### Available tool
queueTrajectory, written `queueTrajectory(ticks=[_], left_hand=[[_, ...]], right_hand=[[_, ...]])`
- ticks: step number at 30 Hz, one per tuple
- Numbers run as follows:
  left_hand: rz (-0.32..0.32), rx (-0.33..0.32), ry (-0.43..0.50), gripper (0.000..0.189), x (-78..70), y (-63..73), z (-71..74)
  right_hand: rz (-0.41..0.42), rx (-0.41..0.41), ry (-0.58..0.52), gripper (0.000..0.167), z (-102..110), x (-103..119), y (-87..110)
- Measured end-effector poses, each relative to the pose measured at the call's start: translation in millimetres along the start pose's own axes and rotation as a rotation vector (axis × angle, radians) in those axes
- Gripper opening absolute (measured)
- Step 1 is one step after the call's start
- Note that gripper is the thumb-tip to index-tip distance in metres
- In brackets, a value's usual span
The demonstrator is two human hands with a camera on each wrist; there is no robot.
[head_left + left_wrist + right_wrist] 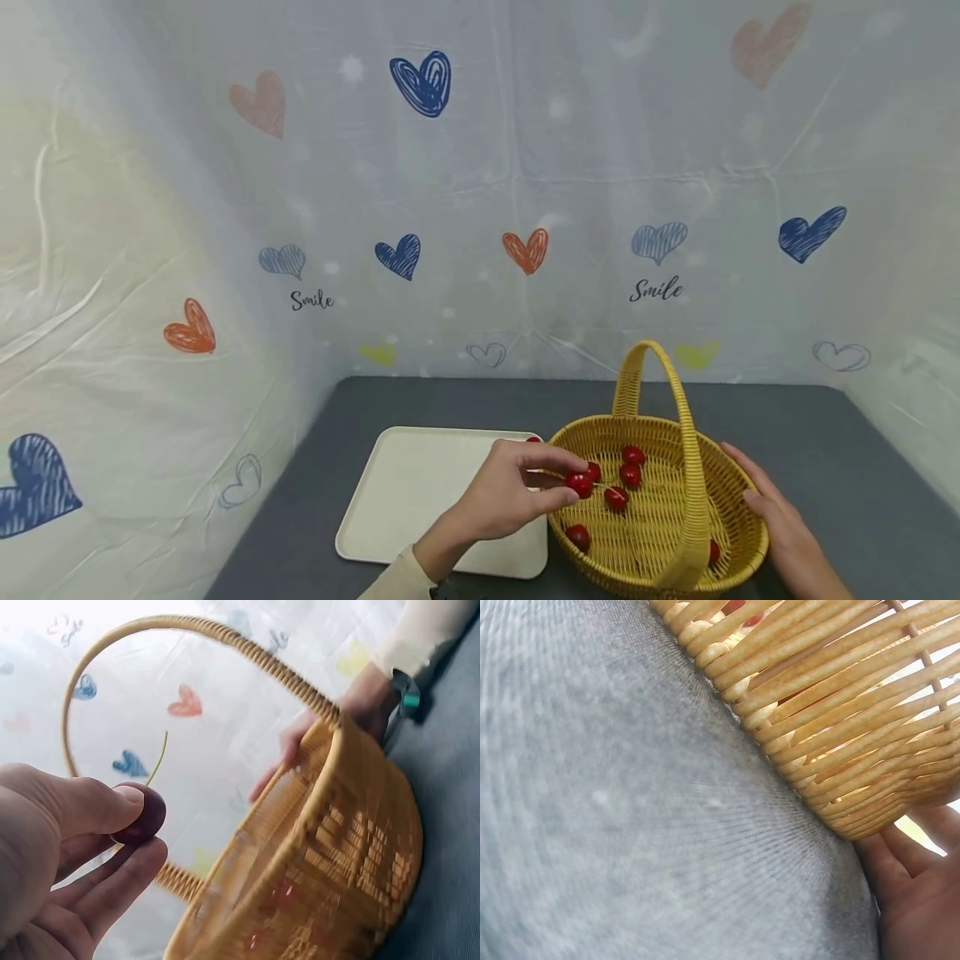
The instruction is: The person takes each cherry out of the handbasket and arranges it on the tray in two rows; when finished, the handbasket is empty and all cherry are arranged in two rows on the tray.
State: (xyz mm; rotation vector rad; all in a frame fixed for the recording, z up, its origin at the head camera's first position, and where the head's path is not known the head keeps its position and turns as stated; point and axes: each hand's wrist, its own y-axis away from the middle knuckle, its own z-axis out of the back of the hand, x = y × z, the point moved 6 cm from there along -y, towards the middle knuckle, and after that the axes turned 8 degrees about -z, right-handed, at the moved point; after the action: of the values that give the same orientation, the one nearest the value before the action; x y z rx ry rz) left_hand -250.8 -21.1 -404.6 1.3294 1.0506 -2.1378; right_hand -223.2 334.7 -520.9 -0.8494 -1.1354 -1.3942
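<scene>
My left hand [498,492] pinches a dark red cherry [142,816] between thumb and fingertips, its thin green stem [159,759] sticking out. In the head view, the held cherry is over the left rim of a yellow wicker basket [731,475] with a tall arched handle. Several red cherries [631,476] lie inside the basket, mostly toward its left side. My right hand [787,533] holds the basket's right side, thumb at the rim; in the right wrist view, its fingers [885,866] lie along the outer weave.
A cream rectangular tray [420,492] lies left of the basket, with a red cherry [533,439] at its far right edge, partly hidden by my left hand. Both stand on a dark grey table [480,400]. Behind hangs a white curtain [480,150] printed with hearts.
</scene>
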Motion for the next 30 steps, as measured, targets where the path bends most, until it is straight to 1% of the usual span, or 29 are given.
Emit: queueTrajectory(ticks=[6, 13, 17, 20, 22, 25, 30], left_hand=[[0.022, -0.041, -0.061, 0.03, 2.7, 24.4, 41.4], [0.079, -0.131, -0.202, 0.032, 10.2, 57.4, 92.4], [0.102, -0.162, -0.266, 0.031, 12.3, 77.8, 118.0], [0.132, -0.189, -0.29, 0.032, 13.0, 92.0, 136.1], [0.151, -0.213, -0.294, 0.034, 13.0, 99.5, 146.8], [0.164, -0.242, -0.284, 0.035, 14.1, 106.2, 158.6], [0.159, -0.269, -0.264, 0.034, 17.2, 108.7, 167.9]], right_hand=[[0.013, -0.01, 0.029, 0.06, 2.4, 1.3, -0.3], [0.032, 0.0, 0.03, 0.06, 1.3, 2.4, 0.9], [0.01, 0.006, 0.024, 0.061, 0.0, 2.6, -0.1], [-0.016, 0.014, -0.004, 0.062, -1.3, 1.0, -0.5], [-0.013, 0.016, -0.009, 0.062, -1.5, 0.4, -0.2], [-0.007, 0.01, -0.012, 0.061, -0.5, -0.5, 0.0], [0.009, 0.013, -0.004, 0.06, -0.1, -1.5, -1.0]])
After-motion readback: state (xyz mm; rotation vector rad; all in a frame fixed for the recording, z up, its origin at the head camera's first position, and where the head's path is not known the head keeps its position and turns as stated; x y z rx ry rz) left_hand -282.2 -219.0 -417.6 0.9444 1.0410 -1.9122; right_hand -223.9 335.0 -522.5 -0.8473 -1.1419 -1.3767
